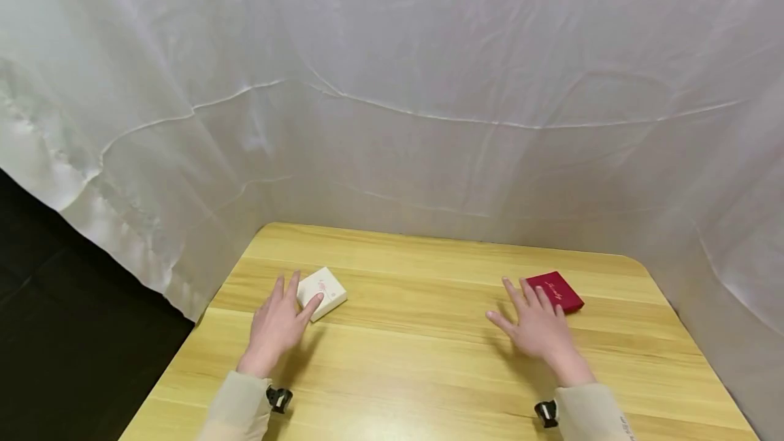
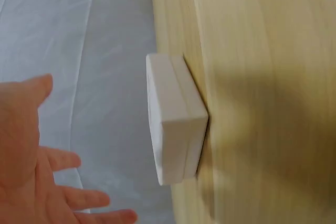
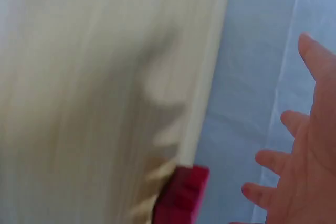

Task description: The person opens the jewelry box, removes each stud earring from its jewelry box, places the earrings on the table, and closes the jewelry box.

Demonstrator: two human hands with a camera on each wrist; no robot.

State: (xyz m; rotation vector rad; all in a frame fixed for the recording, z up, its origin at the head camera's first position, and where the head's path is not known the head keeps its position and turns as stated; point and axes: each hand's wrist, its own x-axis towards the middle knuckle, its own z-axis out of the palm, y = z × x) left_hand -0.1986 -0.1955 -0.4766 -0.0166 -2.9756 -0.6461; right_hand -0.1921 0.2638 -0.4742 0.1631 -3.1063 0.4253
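Observation:
On the left part of the table lies a small white box (image 1: pixel 322 291) with pink lettering on its lid; the left wrist view shows the white box (image 2: pixel 178 119) from its side, with a lid seam. My left hand (image 1: pixel 278 322) hovers beside and partly over it, fingers spread, holding nothing. A dark red box (image 1: pixel 556 291) with light lettering lies on the right part of the table. Just left of it and partly in front is my right hand (image 1: pixel 539 329), its fingers spread and apart from the box. In the right wrist view only part of the red box (image 3: pixel 181 198) shows.
The light wooden table (image 1: pixel 404 373) has rounded far corners. White cloth (image 1: pixel 392 155) hangs behind it and along the sides. At the left, a black surface (image 1: pixel 73 332) shows below the cloth. Both wrists carry a small black device (image 1: pixel 279 399) at the beige sleeve cuff.

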